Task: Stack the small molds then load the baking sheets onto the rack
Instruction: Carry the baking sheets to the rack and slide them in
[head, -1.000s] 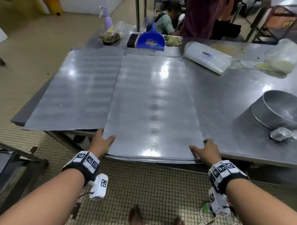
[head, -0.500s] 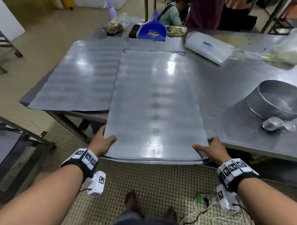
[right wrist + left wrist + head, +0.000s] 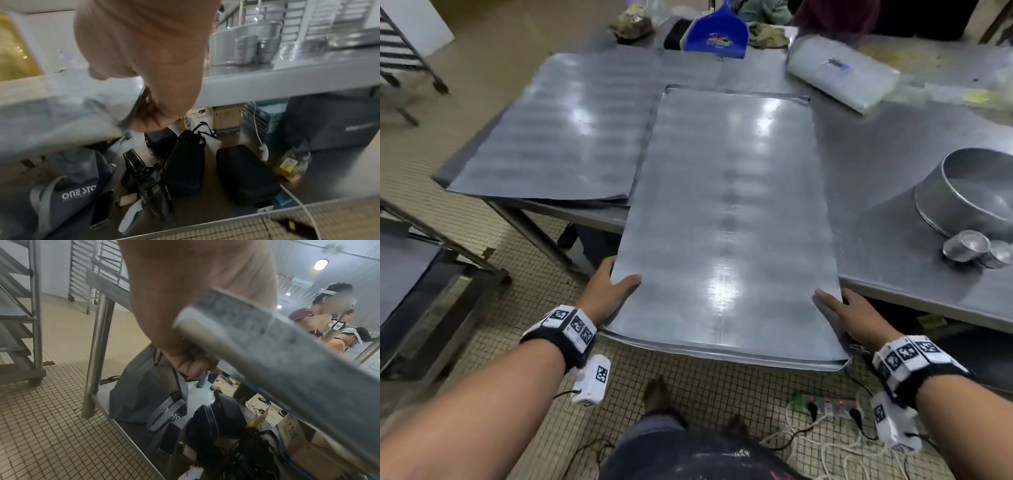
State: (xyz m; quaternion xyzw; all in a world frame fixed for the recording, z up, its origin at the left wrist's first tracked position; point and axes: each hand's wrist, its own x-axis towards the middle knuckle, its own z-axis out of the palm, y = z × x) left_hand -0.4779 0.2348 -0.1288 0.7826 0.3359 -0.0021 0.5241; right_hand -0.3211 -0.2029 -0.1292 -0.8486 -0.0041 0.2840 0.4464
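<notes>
A large flat baking sheet [image 3: 726, 212] lies lengthwise on the steel table [image 3: 887, 212], its near end sticking out past the table's front edge. My left hand [image 3: 609, 287] grips its near left corner, thumb on top, fingers curled under the baking sheet's rim [image 3: 267, 344]. My right hand [image 3: 849, 315] grips the near right corner the same way, fingers under the sheet [image 3: 68, 104]. A second baking sheet [image 3: 558, 133] lies to the left on the table. Small stacked molds [image 3: 976, 248] lie on their side at the right.
A large round pan [image 3: 976, 192] stands behind the molds. A blue dustpan [image 3: 715, 32], a plastic-wrapped roll [image 3: 842, 73] and bags lie at the far edge. Rack frames stand at the left [image 3: 404, 51]. Bags fill the lower shelf [image 3: 185, 165]. Cables and a power strip [image 3: 825, 404] lie on the floor.
Both hands have pulled the baking sheet toward me, so more of its near end overhangs the table edge. The view has dropped back and tilted down.
</notes>
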